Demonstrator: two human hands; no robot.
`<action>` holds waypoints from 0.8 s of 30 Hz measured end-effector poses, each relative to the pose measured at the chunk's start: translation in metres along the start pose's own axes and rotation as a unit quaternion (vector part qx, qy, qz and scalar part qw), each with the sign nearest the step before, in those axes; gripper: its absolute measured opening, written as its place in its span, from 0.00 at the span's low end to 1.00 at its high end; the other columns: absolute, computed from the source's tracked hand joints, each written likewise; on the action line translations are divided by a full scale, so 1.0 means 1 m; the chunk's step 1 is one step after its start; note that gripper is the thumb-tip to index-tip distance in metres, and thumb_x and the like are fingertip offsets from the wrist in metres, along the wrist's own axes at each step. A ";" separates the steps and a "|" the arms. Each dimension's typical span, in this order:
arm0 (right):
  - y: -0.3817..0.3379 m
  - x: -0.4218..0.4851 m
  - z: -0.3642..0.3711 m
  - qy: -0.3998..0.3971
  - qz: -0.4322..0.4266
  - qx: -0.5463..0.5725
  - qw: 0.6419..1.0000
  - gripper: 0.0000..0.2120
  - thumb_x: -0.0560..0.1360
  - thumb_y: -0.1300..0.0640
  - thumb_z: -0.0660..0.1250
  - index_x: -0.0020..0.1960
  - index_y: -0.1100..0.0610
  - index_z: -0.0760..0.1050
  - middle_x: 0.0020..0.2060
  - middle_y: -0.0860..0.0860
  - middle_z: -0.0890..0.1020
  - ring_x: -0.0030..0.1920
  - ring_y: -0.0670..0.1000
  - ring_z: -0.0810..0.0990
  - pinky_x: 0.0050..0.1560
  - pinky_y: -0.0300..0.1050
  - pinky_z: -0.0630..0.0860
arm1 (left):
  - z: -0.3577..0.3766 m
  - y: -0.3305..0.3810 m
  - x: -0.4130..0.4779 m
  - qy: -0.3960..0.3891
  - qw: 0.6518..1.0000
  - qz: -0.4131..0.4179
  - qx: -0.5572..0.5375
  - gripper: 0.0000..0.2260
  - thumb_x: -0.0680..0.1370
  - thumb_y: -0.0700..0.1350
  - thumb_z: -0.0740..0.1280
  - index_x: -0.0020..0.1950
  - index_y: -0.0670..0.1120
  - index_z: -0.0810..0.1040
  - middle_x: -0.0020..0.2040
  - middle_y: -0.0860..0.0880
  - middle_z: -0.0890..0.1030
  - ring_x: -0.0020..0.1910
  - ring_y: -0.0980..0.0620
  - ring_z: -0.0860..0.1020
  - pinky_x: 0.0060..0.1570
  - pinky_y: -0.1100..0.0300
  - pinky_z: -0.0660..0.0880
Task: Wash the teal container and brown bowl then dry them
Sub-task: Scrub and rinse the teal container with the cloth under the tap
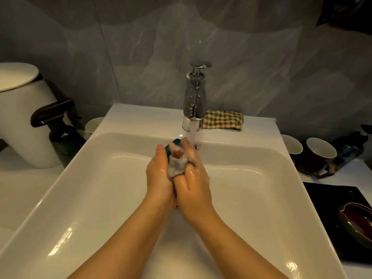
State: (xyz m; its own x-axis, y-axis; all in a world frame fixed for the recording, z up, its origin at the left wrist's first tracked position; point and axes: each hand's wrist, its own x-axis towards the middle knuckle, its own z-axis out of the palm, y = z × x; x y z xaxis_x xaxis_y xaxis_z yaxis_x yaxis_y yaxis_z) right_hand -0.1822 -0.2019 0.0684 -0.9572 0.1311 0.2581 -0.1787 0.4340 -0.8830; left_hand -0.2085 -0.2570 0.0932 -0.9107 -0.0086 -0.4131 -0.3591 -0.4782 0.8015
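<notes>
Together, left hand and right hand grip the sudsy teal container under running water.

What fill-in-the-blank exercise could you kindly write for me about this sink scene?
The left hand grips the ____ container.
The right hand holds a foamy cloth against it under ____ water from the tap.
The brown bowl sits on the dark mat to the sink's ____.
Missing words: teal; running; right.
</notes>
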 end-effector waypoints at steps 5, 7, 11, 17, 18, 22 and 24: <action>0.001 0.020 -0.030 0.000 0.069 0.159 0.985 0.15 0.75 0.59 0.59 0.61 0.51 0.70 0.55 0.59 0.78 0.54 0.47 0.78 0.56 0.43 0.76 | 0.006 -0.004 -0.006 -0.085 0.975 -0.048 0.198 0.11 0.79 0.47 0.62 0.54 0.41 0.78 0.48 0.38 0.81 0.47 0.41 0.80 0.45 0.50 0.79; 0.001 0.026 -0.041 0.023 0.152 0.167 0.974 0.21 0.73 0.60 0.64 0.61 0.46 0.62 0.60 0.54 0.74 0.53 0.47 0.76 0.55 0.44 0.75 | 0.008 -0.007 -0.006 -0.077 0.974 -0.081 0.196 0.13 0.77 0.49 0.62 0.54 0.43 0.79 0.46 0.38 0.83 0.44 0.40 0.80 0.37 0.52 0.77; 0.001 0.024 -0.044 0.097 0.133 -0.076 0.983 0.13 0.69 0.51 0.67 0.46 0.41 0.64 0.52 0.48 0.66 0.56 0.49 0.66 0.59 0.48 0.69 | 0.009 -0.010 -0.005 -0.065 0.984 -0.109 0.121 0.13 0.74 0.53 0.66 0.51 0.45 0.81 0.42 0.43 0.83 0.42 0.43 0.81 0.35 0.55 0.76; -0.009 0.011 -0.044 -0.008 0.021 0.196 0.980 0.13 0.68 0.62 0.61 0.46 0.47 0.77 0.47 0.48 0.80 0.50 0.47 0.80 0.48 0.39 0.78 | 0.001 0.005 0.005 0.004 0.998 -0.061 -0.018 0.16 0.77 0.55 0.62 0.50 0.44 0.81 0.46 0.41 0.83 0.45 0.43 0.82 0.44 0.51 0.79; -0.006 0.012 -0.044 0.007 0.062 0.268 0.962 0.13 0.69 0.64 0.61 0.45 0.49 0.78 0.45 0.48 0.81 0.47 0.47 0.81 0.44 0.39 0.79 | 0.000 0.007 0.006 0.011 0.999 -0.042 -0.023 0.16 0.77 0.55 0.61 0.49 0.45 0.81 0.46 0.41 0.84 0.45 0.42 0.82 0.46 0.50 0.79; 0.004 0.017 -0.025 0.000 0.203 0.246 0.948 0.07 0.79 0.51 0.57 0.52 0.47 0.74 0.50 0.49 0.81 0.50 0.47 0.80 0.42 0.37 0.76 | 0.003 0.002 0.005 0.015 0.999 0.028 0.018 0.18 0.79 0.56 0.58 0.50 0.45 0.80 0.45 0.44 0.84 0.43 0.46 0.83 0.41 0.54 0.79; 0.004 0.015 -0.018 -0.042 0.255 0.266 0.929 0.14 0.79 0.47 0.54 0.60 0.47 0.73 0.52 0.48 0.81 0.52 0.46 0.80 0.42 0.35 0.76 | 0.005 -0.001 0.005 0.015 0.997 0.068 0.045 0.17 0.80 0.55 0.56 0.49 0.45 0.80 0.46 0.44 0.84 0.45 0.47 0.83 0.44 0.54 0.79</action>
State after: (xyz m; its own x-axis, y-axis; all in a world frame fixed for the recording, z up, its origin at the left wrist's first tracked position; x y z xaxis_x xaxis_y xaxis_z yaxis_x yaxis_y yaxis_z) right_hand -0.1928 -0.1820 0.0761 -0.9588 0.1184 -0.2583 0.2366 -0.1703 -0.9566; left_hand -0.2135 -0.2518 0.0923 -0.9461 -0.0956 -0.3093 -0.2501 -0.3906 0.8859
